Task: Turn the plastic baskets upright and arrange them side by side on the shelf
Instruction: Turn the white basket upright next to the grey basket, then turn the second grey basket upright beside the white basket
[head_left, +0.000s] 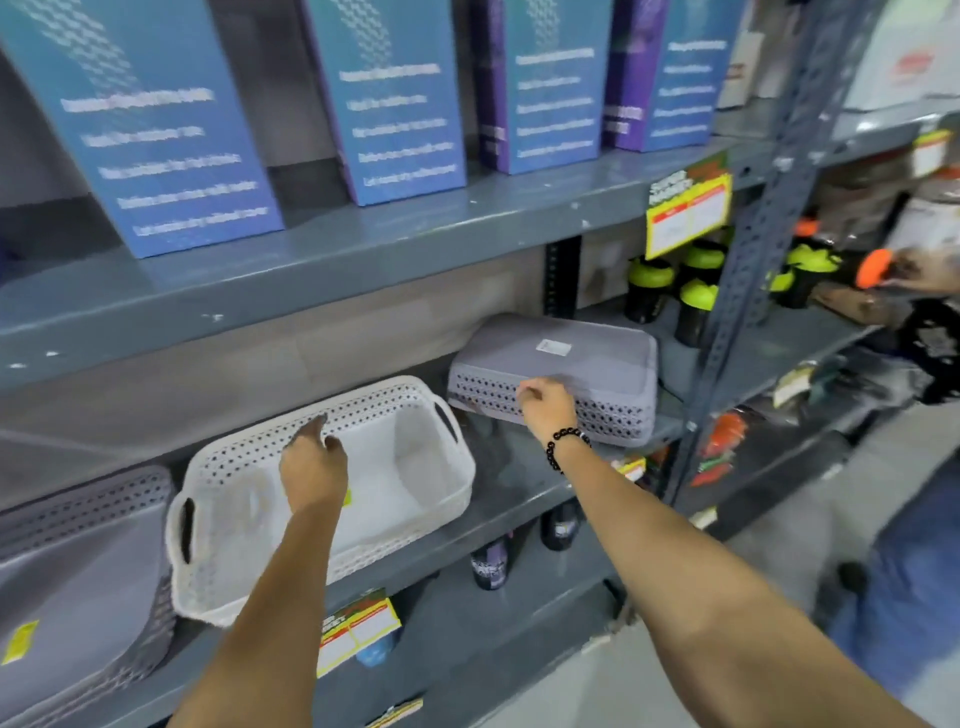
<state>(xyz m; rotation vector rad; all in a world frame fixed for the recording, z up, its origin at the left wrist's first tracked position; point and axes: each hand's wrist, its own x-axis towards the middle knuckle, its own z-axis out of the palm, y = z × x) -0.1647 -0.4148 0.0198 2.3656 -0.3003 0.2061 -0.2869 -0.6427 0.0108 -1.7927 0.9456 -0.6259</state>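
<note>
A white perforated basket (415, 467) stands upright on the grey middle shelf (519, 493). My left hand (314, 467) hovers over its middle with fingers apart, holding nothing. To the right a grey basket (597, 364) lies upside down, its flat bottom with a white sticker facing up. My right hand (545, 405), a black bead bracelet on the wrist, grips the near perforated wall of that overturned basket. At the far left a stack of grey baskets (78, 571) sits upright beside the white one.
Tall blue boxes (156, 130) fill the shelf above. Black shaker bottles with green lids (696, 296) stand right of the grey basket, behind a steel upright (743, 291). Another person's hand (919, 273) holds an orange-lidded bottle at the far right. Dark bottles (491, 564) stand below.
</note>
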